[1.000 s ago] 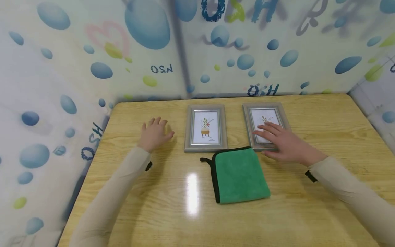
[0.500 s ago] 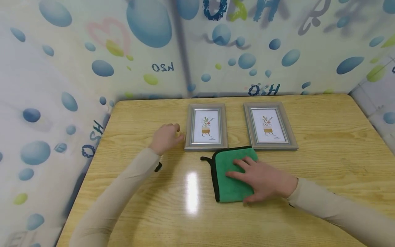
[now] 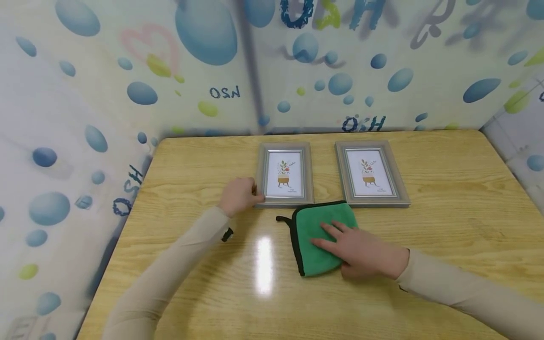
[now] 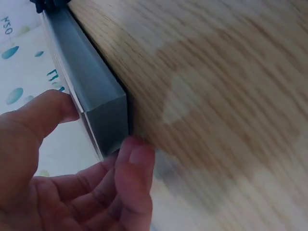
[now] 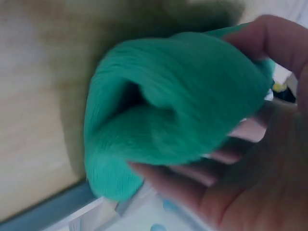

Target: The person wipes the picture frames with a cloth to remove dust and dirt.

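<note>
My left hand (image 3: 239,196) holds the lower left corner of the left picture frame (image 3: 284,174), a grey frame with a potted-plant print, lying face up. In the left wrist view the thumb is on the frame's face and the fingers curl by the side of its grey edge (image 4: 108,122). My right hand (image 3: 369,250) grips the folded green cloth (image 3: 312,231), which has a black border and a loop. The right wrist view has the cloth (image 5: 202,86) bunched into a fold between thumb and fingers.
A matching picture frame (image 3: 369,174) lies to the right of the first, just behind the cloth. Both are near the back of the wooden table (image 3: 204,293). A wall covering (image 3: 272,71) with blue and green spots rises behind the table's back edge.
My left hand has moved right and taken hold of the left frame's corner. From over the right frame, my right hand has come down to the cloth and gathered its right side.
</note>
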